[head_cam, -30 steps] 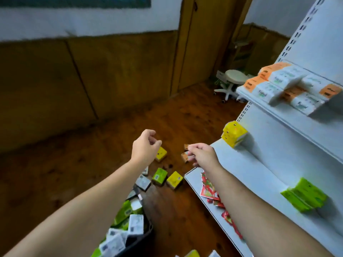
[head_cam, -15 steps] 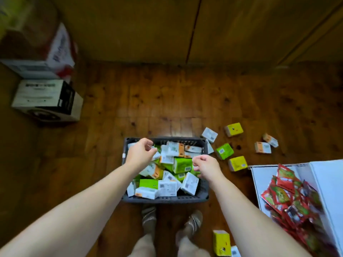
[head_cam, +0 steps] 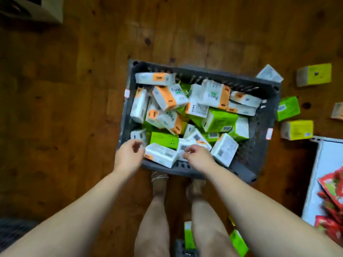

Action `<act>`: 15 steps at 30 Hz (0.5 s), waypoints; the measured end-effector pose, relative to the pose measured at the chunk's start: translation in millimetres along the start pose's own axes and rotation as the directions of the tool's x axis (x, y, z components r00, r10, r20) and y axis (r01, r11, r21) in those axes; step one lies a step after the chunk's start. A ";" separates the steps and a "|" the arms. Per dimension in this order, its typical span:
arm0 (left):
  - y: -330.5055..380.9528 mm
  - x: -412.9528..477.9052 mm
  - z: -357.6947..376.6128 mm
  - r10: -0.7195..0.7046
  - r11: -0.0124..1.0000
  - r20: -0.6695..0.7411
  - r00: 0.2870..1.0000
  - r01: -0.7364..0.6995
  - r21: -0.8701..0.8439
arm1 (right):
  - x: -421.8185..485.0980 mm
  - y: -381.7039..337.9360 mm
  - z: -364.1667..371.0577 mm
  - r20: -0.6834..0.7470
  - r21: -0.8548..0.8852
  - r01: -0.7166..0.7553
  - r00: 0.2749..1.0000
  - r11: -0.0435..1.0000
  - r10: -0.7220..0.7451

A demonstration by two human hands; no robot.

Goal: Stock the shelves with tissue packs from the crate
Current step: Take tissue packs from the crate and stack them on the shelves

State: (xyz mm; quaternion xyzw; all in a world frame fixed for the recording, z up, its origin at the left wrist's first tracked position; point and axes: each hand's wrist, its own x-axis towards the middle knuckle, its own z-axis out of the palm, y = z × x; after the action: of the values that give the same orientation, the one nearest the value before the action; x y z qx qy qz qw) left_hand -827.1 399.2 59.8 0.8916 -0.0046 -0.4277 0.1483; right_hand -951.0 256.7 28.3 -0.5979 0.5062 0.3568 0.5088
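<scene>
A dark grey plastic crate (head_cam: 263, 127) sits on the wooden floor in front of my feet, filled with several white-orange and green tissue packs. My left hand (head_cam: 128, 156) hovers over the crate's near left corner, fingers loosely curled and empty. My right hand (head_cam: 198, 156) hangs over the near rim, fingers curled above a white pack with a barcode (head_cam: 161, 157); it holds nothing. A green pack (head_cam: 164, 139) lies just beyond both hands. The white shelf's bottom board (head_cam: 326, 164) shows at the right edge.
Loose yellow packs (head_cam: 313, 75) (head_cam: 297, 129), a green pack (head_cam: 288, 110) and a white pack (head_cam: 269, 73) lie on the floor right of the crate. Red sachets (head_cam: 332, 191) fill the shelf board. A cardboard box (head_cam: 37, 10) stands far left. More packs (head_cam: 238, 242) lie by my legs.
My view swung from the shelves down to the crate, now much closer. Both hands dropped to the crate's near edge and their fingers loosened.
</scene>
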 end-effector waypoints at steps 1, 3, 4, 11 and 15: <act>-8.8 12.6 8.0 -0.002 1.000 -0.019 1.000 0.002 0.004 | 11.4 2.4 13.3 0.024 -0.032 -0.010 1.000 0.999 0.011; -22.6 34.7 25.0 -0.015 1.000 -0.014 1.000 0.015 0.003 | 27.3 7.5 37.6 0.056 -0.069 -0.004 0.998 0.998 0.008; -27.3 43.8 33.7 -0.025 1.000 0.008 1.000 0.025 0.007 | 32.2 10.9 48.5 0.057 -0.099 0.008 0.998 0.995 -0.002; -30.9 70.6 68.9 -0.143 0.976 0.245 0.959 0.096 0.193 | 49.7 30.6 79.7 -0.008 -0.218 0.118 0.992 0.969 -0.122; -29.0 69.8 56.6 -0.121 0.992 0.289 0.950 0.109 0.057 | 43.0 30.4 66.1 -0.035 -0.109 0.195 0.979 0.975 -0.200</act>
State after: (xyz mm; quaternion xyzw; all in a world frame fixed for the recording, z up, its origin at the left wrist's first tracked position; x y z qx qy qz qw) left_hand -829.6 402.8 -34.6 0.8203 0.0169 -0.5624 0.1031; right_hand -964.6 311.3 -34.7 -0.6792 0.4364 0.3166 0.4981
